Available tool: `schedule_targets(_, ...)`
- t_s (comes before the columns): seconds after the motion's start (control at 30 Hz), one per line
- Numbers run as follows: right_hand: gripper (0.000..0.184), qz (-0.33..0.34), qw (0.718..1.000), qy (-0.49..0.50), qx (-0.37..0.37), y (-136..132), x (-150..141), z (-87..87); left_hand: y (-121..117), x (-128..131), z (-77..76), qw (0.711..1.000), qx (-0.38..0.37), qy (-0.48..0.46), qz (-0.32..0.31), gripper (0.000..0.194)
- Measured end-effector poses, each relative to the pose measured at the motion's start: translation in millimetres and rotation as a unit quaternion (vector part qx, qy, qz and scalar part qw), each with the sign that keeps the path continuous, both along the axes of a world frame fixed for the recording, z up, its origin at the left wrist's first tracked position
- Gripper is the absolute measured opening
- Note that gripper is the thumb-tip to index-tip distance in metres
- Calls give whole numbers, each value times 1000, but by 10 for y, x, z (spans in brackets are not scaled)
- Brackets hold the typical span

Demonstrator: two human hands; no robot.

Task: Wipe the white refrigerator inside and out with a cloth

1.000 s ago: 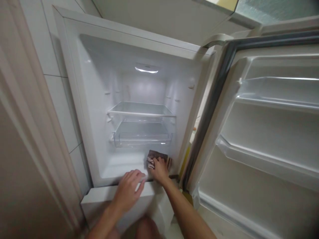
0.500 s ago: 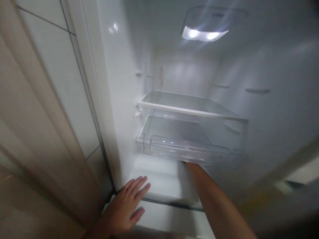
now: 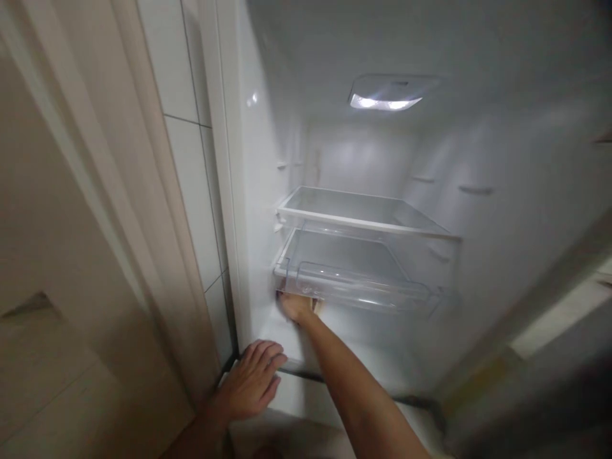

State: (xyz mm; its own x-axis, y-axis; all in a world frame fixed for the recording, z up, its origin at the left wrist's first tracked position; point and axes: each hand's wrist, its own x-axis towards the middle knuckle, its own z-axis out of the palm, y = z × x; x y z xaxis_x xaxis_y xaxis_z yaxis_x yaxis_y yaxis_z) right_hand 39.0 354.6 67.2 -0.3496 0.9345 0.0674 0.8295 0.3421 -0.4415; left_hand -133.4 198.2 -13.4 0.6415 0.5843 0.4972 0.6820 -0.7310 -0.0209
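My right hand (image 3: 294, 307) reaches low into the fridge, close to its left inner wall and partly behind the clear drawer (image 3: 363, 290). A small yellowish and brown thing (image 3: 316, 305) shows beside the wrist; its kind is too blurred to make out. The drawer and the hand itself hide most of the fingers, which look curled. Palm down, my left hand (image 3: 253, 381) rests at the fridge's front lower left edge with its fingers stretched out, holding nothing. Under my right arm lies the white fridge floor (image 3: 363, 350).
Above the drawer sits a glass shelf (image 3: 363, 207) with a white rim. A lit lamp (image 3: 386, 102) is set in the fridge ceiling. White tiles (image 3: 191, 185) and a beige door frame (image 3: 138, 166) stand close on the left.
My right hand has moved left, from behind the drawer's middle to the left inner wall, where it now shows. My left hand stays at the front edge. The view has shifted.
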Motion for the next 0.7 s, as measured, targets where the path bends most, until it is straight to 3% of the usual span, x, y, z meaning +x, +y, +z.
schedule_targets(0.2, 42, 100, 994, 3, -34, -1005, 310, 87, -42, -37, -93, 997, 57, 24, 54, 27)
schedule_targets(0.33, 46, 83, 996, -7, -33, -1439, 867, 58, -37, -66, -79, 997, 57, 16, 47, 30)
schedule_targets(0.43, 58, -15, 999, -30, -29, -1577, 1408, 44, -11, -87, -55, 998, 55, 19, 21, 41)
schedule_targets(0.53, 68, -138, 988, -54, -35, -1593, 1817, 24, 24, -85, -15, 999, 43, 25, -18, 64)
schedule_targets(0.7, 69, -236, 967, -91, 6, -1358, 1927, -19, 48, -42, 52, 998, 37, 42, -37, 84)
